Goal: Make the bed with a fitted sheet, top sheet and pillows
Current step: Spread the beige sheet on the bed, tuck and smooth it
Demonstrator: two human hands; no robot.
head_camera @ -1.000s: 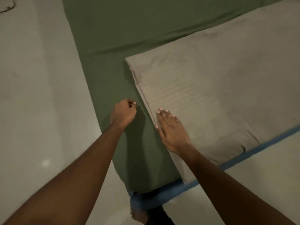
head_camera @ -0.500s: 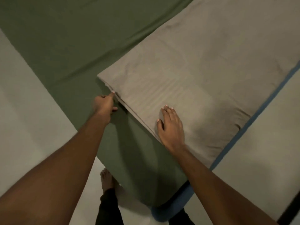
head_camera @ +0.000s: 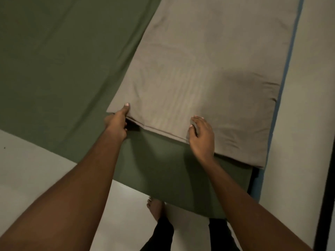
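I see pillow [head_camera: 208, 84] flat on green sheet [head_camera: 63, 60], 1 o'clock of centre | left hand [head_camera: 117, 124] pinches its near corner at 9 o'clock, to tug it square | right hand [head_camera: 201, 136] lies open on the hem, pinning it

Grey-brown pillow [head_camera: 208, 78] flat on green sheet [head_camera: 63, 69].
Sheet smooth, pulled over mattress edge; pillow lies along far side w/ its open hem at near end, layers slightly parted at left corner.
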